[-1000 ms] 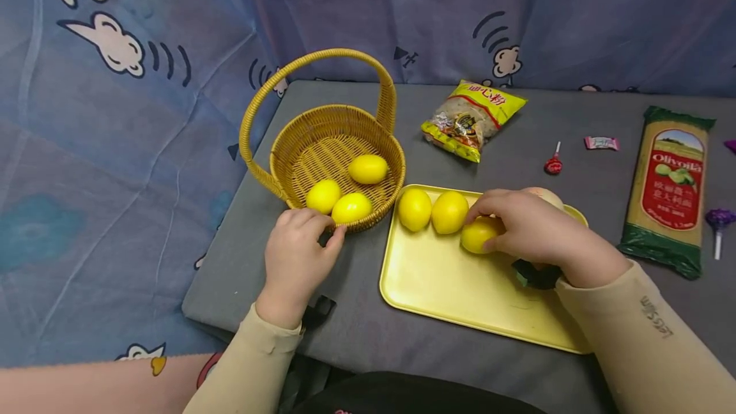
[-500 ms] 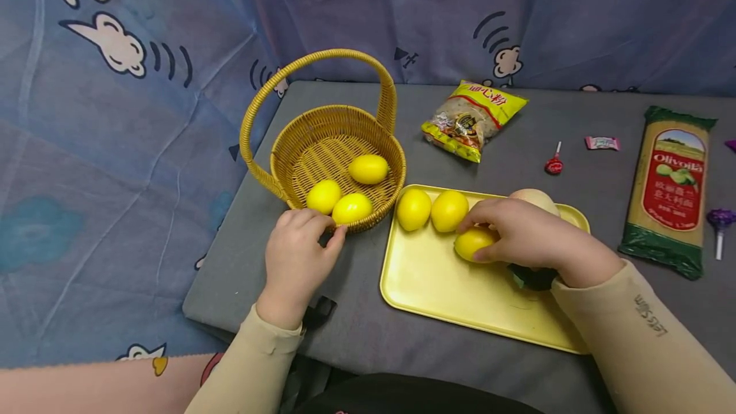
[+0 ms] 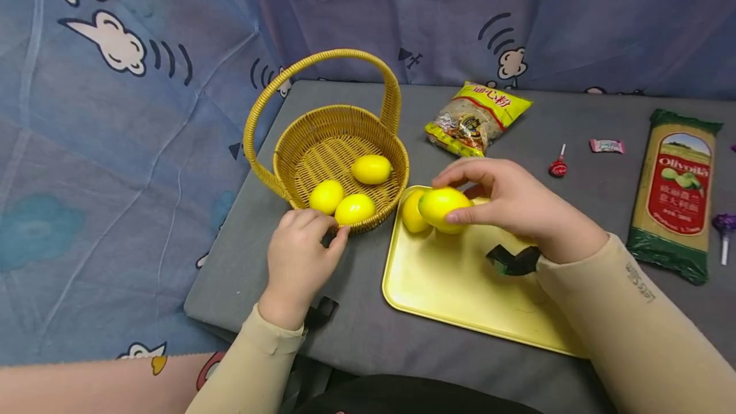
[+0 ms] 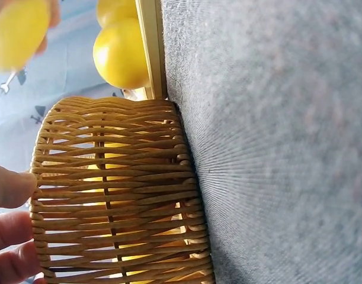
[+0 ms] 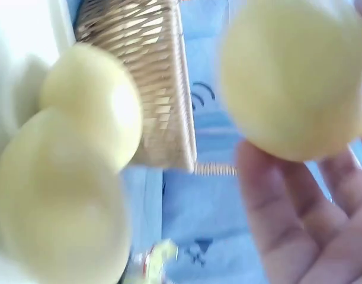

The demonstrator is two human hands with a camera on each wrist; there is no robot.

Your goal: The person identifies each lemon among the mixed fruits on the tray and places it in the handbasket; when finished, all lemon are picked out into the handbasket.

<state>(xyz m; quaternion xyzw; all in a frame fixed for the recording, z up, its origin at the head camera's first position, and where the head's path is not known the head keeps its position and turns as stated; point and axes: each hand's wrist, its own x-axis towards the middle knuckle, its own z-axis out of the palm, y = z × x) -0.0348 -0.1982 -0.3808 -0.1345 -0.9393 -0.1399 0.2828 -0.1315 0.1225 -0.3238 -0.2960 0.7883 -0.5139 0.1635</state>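
My right hand (image 3: pixel 512 200) grips a yellow lemon (image 3: pixel 439 205) by its sides, above the tray. In the right wrist view that lemon (image 5: pixel 296 77) hangs apart from two others. Those lemons (image 3: pixel 412 211) (image 5: pixel 92 100) rest on the yellow tray (image 3: pixel 460 292), one mostly hidden behind the held lemon. My left hand (image 3: pixel 301 260) holds the near rim of the wicker basket (image 3: pixel 322 114); its fingertips (image 4: pixel 12 186) meet the rim in the left wrist view. Inside the basket lie three lemons (image 3: pixel 371 169).
Behind the tray lies a yellow snack bag (image 3: pixel 477 119). Further right are a red lollipop (image 3: pixel 558 167), a pink wrapped candy (image 3: pixel 606 145), a long pasta pack (image 3: pixel 673 197) and a purple lollipop (image 3: pixel 724 225). The basket's tall handle (image 3: pixel 333 55) arches over it.
My right hand has lifted the lemon off the tray and moved it left, in front of the other two. The left hand stays at the basket rim.
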